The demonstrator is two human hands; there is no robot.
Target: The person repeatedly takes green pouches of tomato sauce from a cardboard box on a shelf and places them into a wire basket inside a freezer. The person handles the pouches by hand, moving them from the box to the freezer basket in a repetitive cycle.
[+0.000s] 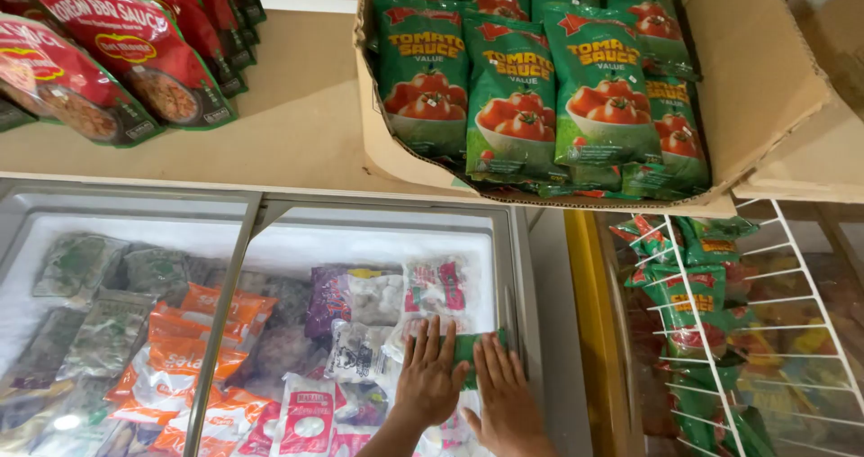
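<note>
My left hand (428, 378) and my right hand (504, 394) lie flat, fingers spread, side by side on the glass lid (378, 241) of a chest freezer. Between and under them is a green cloth (475, 344); both palms press on it. Beneath the glass lie several frozen food bags: orange ones (193, 349), a purple one (333, 300), white ones (360, 349) and grey-green ones (90, 277).
A shelf above holds an open cardboard box (765, 79) of green tomato sauce pouches (513, 97) and red sauce pouches (135, 43) at left. A white wire rack (711, 331) with green pouches stands at right, beside a yellow freezer edge (589, 331).
</note>
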